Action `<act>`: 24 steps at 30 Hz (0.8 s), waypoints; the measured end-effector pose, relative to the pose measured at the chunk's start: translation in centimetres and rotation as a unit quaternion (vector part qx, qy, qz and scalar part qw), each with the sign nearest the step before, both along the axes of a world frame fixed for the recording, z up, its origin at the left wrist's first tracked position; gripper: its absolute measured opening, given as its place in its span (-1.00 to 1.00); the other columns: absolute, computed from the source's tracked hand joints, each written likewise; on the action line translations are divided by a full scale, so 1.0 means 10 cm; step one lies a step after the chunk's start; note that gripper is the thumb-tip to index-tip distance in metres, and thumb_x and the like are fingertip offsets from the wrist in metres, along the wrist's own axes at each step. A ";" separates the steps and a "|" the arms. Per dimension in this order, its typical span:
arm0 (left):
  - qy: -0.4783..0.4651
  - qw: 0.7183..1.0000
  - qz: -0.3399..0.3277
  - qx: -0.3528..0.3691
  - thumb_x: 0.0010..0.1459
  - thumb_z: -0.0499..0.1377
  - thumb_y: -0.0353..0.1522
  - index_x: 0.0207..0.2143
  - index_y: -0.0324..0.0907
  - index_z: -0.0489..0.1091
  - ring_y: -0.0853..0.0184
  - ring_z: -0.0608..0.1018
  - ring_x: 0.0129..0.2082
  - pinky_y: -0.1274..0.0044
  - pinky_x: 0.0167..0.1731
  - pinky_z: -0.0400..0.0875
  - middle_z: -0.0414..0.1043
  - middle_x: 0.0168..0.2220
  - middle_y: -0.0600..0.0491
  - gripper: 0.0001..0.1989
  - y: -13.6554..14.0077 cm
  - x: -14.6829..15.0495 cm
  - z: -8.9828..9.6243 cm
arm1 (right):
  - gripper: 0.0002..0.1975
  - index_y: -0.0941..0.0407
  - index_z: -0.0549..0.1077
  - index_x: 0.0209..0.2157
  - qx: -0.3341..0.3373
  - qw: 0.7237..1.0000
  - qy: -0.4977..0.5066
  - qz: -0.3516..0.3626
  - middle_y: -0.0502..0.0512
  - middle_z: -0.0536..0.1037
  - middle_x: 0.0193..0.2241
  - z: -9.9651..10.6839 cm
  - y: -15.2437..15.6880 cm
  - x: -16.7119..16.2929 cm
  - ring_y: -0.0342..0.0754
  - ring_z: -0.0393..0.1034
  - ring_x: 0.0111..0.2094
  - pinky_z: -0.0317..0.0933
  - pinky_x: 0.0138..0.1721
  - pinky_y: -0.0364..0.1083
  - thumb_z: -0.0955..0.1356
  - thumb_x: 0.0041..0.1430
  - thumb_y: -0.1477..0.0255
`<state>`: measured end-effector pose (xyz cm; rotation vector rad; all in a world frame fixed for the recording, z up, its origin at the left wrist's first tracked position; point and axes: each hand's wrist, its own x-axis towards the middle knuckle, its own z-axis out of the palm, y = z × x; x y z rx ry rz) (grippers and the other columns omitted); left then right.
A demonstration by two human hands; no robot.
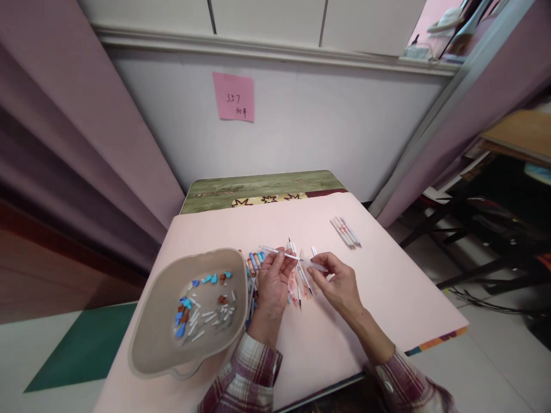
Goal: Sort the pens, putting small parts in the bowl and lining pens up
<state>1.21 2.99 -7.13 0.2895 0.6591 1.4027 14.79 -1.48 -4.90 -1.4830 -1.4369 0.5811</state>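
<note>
My left hand (272, 287) is closed in a pinch on a slim white pen (269, 249), which lies slanted across the fingers with its dark tip toward my other hand. My right hand (338, 282) pinches a narrow translucent piece (315, 265), perhaps a cap, close to that tip; whether the two touch I cannot tell. Below and between the hands, several loose white pens (306, 278) with dark points lie on the pale pink table cover (379, 292). Colored markers (255, 261) with blue and brown parts lie beside my left hand, partly hidden by it.
A beige plastic basin (148, 321) stands at the left, with small blue, brown and white pieces in it. A row of white pens (345, 232) lies toward the back right. The wall behind carries a pink paper note (235, 97). At the right stands a dark-framed desk (516, 137).
</note>
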 end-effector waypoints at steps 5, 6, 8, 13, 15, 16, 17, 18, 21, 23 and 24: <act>0.011 0.999 -0.033 0.010 -0.04 0.34 -0.43 -0.37 -0.25 0.43 0.36 0.60 -0.35 0.50 -0.24 0.47 0.57 -0.35 0.00 -0.84 -0.04 0.06 -0.01 | -0.83 0.10 0.43 -0.32 0.013 1.000 0.011 -0.026 0.00 0.52 -0.46 -0.02 0.00 -0.03 -0.12 0.37 -0.47 0.28 -0.40 -0.16 0.37 0.07 0.31; 0.012 0.999 -0.040 0.014 -0.03 0.34 -0.42 -0.38 -0.25 0.43 0.36 0.60 -0.35 0.50 -0.24 0.47 0.57 -0.35 0.00 -0.84 -0.05 0.07 -0.01 | -0.83 0.10 0.42 -0.34 0.017 0.999 0.010 -0.031 -0.01 0.50 -0.48 -0.02 0.00 -0.04 -0.13 0.35 -0.49 0.27 -0.42 -0.17 0.37 0.08 0.30; 0.008 0.998 -0.050 0.021 -0.03 0.34 -0.40 -0.38 -0.25 0.44 0.35 0.60 -0.34 0.49 -0.24 0.47 0.56 -0.35 0.00 -0.84 -0.06 0.09 -0.01 | -0.82 0.10 0.41 -0.38 0.020 0.999 0.005 -0.036 -0.03 0.47 -0.53 -0.02 0.00 -0.04 -0.15 0.32 -0.52 0.25 -0.45 -0.18 0.37 0.09 0.27; 0.011 0.998 -0.053 0.028 -0.03 0.34 -0.41 -0.39 -0.25 0.45 0.34 0.59 -0.34 0.47 -0.20 0.46 0.57 -0.35 -0.01 -0.86 -0.09 0.11 0.03 | -0.73 0.11 0.46 -0.43 -0.006 0.999 -0.010 -0.040 -0.03 0.48 -0.58 0.01 -0.02 -0.02 -0.16 0.29 -0.60 0.17 -0.54 -0.19 0.37 0.11 0.18; 0.014 0.998 -0.054 0.034 -0.02 0.33 -0.40 -0.39 -0.25 0.45 0.34 0.59 -0.34 0.46 -0.20 0.47 0.56 -0.35 -0.01 -0.86 -0.09 0.11 0.03 | -0.64 0.12 0.45 -0.52 -0.037 0.998 -0.022 -0.035 -0.02 0.47 -0.63 0.02 -0.02 -0.01 -0.16 0.29 -0.63 0.16 -0.56 -0.19 0.32 0.17 0.13; 0.015 0.998 -0.056 0.036 -0.02 0.33 -0.40 -0.39 -0.26 0.45 0.34 0.59 -0.33 0.46 -0.20 0.47 0.56 -0.35 -0.01 -0.86 -0.09 0.11 0.03 | -0.59 0.12 0.45 -0.55 -0.052 0.998 -0.026 -0.030 -0.01 0.47 -0.64 0.03 -0.02 0.00 -0.15 0.31 -0.64 0.16 -0.55 -0.18 0.28 0.20 0.11; 0.015 0.998 -0.056 0.038 -0.01 0.33 -0.40 -0.39 -0.26 0.45 0.34 0.59 -0.32 0.46 -0.20 0.47 0.56 -0.35 -0.01 -0.86 -0.09 0.10 0.02 | -0.57 0.11 0.47 -0.54 -0.063 0.997 -0.028 -0.024 -0.01 0.47 -0.65 0.03 -0.01 0.01 -0.14 0.32 -0.63 0.17 -0.55 -0.18 0.26 0.22 0.10; 0.016 0.998 -0.054 0.037 -0.01 0.33 -0.40 -0.40 -0.26 0.45 0.34 0.59 -0.32 0.47 -0.20 0.47 0.56 -0.36 -0.01 -0.86 -0.09 0.10 0.02 | -0.60 0.11 0.49 -0.47 -0.068 0.997 -0.029 -0.019 -0.01 0.48 -0.63 0.04 -0.01 0.01 -0.13 0.34 -0.62 0.18 -0.54 -0.18 0.26 0.22 0.10; 0.016 0.999 -0.036 0.027 -0.04 0.34 -0.40 -0.40 -0.25 0.43 0.37 0.59 -0.35 0.52 -0.25 0.46 0.56 -0.37 0.01 -0.84 -0.07 0.10 0.00 | -0.65 0.09 0.45 -0.18 -0.044 0.998 -0.039 -0.019 -0.03 0.53 -0.53 0.04 -0.01 0.01 -0.13 0.36 -0.58 0.20 -0.51 -0.18 0.37 0.10 0.14; 0.018 0.999 -0.028 0.022 -0.05 0.35 -0.40 -0.39 -0.25 0.43 0.38 0.58 -0.37 0.53 -0.26 0.46 0.55 -0.38 0.02 -0.83 -0.06 0.10 0.00 | -0.68 0.09 0.43 -0.23 -0.030 0.998 -0.048 -0.022 -0.03 0.52 -0.51 0.04 -0.01 0.00 -0.14 0.35 -0.57 0.20 -0.50 -0.19 0.40 0.06 0.17; 0.021 0.999 -0.028 0.022 -0.05 0.35 -0.40 -0.39 -0.25 0.43 0.38 0.58 -0.36 0.52 -0.26 0.47 0.55 -0.38 0.03 -0.83 -0.06 0.10 0.00 | -0.73 0.09 0.43 -0.31 -0.033 0.998 -0.050 -0.020 -0.03 0.51 -0.53 0.04 -0.01 0.00 -0.14 0.35 -0.57 0.20 -0.50 -0.19 0.38 0.09 0.17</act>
